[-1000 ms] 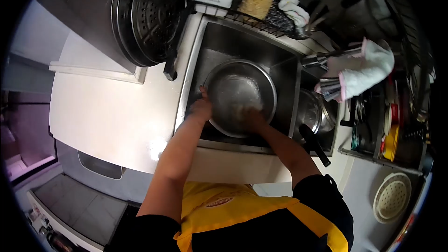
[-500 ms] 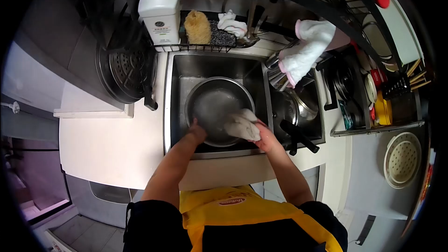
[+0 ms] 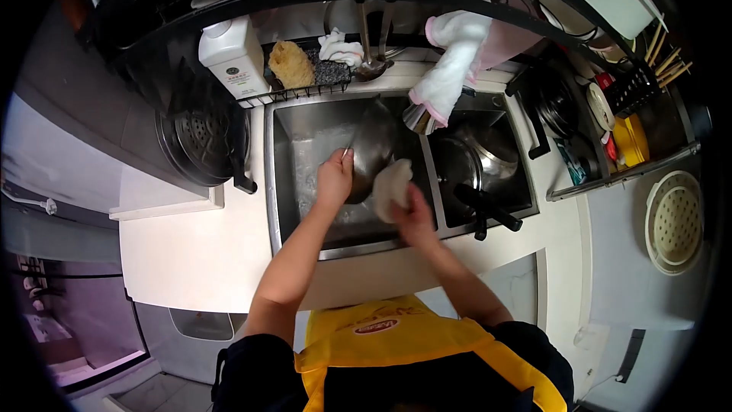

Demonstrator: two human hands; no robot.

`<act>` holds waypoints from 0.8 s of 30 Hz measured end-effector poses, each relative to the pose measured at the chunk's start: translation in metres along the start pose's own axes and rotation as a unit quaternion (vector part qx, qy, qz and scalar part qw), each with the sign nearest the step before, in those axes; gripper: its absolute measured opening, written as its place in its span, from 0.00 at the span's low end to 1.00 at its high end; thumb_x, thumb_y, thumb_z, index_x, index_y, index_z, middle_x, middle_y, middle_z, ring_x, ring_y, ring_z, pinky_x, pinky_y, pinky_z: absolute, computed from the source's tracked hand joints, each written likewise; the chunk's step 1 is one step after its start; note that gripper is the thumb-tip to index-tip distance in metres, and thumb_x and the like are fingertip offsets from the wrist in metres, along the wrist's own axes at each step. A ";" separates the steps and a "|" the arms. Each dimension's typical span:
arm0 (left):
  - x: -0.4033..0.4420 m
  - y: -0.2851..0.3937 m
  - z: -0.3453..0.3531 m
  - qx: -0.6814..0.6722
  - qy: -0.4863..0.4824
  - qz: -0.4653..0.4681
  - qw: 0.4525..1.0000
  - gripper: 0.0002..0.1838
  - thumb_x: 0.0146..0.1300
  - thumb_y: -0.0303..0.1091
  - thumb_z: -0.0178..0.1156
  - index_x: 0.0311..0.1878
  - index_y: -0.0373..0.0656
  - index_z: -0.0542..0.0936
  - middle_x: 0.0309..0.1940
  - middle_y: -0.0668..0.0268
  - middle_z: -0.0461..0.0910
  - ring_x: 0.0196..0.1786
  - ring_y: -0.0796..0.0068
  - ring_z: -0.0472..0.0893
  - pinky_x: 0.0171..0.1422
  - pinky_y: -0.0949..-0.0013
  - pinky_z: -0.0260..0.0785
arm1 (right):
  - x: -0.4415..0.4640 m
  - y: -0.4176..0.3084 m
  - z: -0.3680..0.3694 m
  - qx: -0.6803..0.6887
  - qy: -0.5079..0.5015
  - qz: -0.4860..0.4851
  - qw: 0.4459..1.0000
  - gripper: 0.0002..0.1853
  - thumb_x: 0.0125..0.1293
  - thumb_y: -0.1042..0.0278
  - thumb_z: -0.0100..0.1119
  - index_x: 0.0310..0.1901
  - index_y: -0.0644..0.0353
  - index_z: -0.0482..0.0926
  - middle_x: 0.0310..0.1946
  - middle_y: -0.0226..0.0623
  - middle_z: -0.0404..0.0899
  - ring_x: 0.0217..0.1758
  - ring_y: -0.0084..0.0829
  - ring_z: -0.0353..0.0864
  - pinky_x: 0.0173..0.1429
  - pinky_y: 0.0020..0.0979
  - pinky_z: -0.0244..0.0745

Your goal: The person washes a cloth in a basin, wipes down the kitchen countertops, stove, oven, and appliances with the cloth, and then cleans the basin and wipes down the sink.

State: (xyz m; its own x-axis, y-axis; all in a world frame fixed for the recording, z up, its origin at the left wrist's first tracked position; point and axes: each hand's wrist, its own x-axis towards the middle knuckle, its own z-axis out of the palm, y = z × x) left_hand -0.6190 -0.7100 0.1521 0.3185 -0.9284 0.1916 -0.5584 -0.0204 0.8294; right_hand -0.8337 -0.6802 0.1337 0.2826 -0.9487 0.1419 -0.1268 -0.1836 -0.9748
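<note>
A stainless steel basin is tipped up on its side in the left bowl of the sink. My left hand is closed on its rim at the left. In my right hand is a wet off-white cloth, which lies against or very close to the basin's lower right side; contact is hard to make out. The fingers of the right hand are partly blurred and partly behind the cloth.
In the right sink bowl sits a metal pot with a black handle. A white bottle, a yellow sponge and a crumpled white cloth stand in a rack behind. A white towel hangs above the divider.
The basin has gone from lying flat to tipped on its side. My left hand has moved up with its rim, and my right hand has brought the cloth to its right side.
</note>
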 end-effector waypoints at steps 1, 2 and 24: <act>0.001 0.013 0.001 -0.023 0.048 -0.020 0.998 0.19 0.74 0.45 0.51 0.34 0.38 0.78 0.25 0.43 0.79 0.33 0.37 0.78 0.37 0.45 0.69 | 0.003 0.012 0.021 -0.094 0.035 -0.110 0.989 0.26 0.66 0.73 0.62 0.65 0.59 0.70 0.62 0.45 0.71 0.64 0.43 0.72 0.65 0.39 0.69; -0.001 0.020 0.002 -0.045 0.093 -0.043 0.994 0.20 0.75 0.44 0.50 0.34 0.37 0.78 0.25 0.42 0.78 0.33 0.35 0.78 0.37 0.45 0.68 | 0.003 0.018 0.039 -0.186 0.069 -0.213 0.957 0.26 0.65 0.72 0.63 0.65 0.59 0.70 0.64 0.50 0.68 0.66 0.51 0.69 0.67 0.44 0.67; -0.040 0.061 -0.077 -0.433 0.129 -0.316 0.834 0.19 0.76 0.44 0.54 0.51 0.34 0.79 0.42 0.60 0.83 0.42 0.70 0.81 0.48 0.63 0.76 | 0.139 0.087 0.017 0.005 0.053 0.275 0.960 0.32 0.71 0.41 0.48 0.56 0.67 0.75 0.53 0.50 0.80 0.57 0.44 0.79 0.60 0.38 0.70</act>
State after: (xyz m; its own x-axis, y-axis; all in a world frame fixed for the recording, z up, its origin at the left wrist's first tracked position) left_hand -0.6070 -0.6451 0.2356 0.5564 -0.7208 -0.4134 0.5110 -0.0956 0.8543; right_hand -0.7891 -0.8237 0.0654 0.0774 -0.9225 -0.3783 -0.2194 0.3543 -0.9090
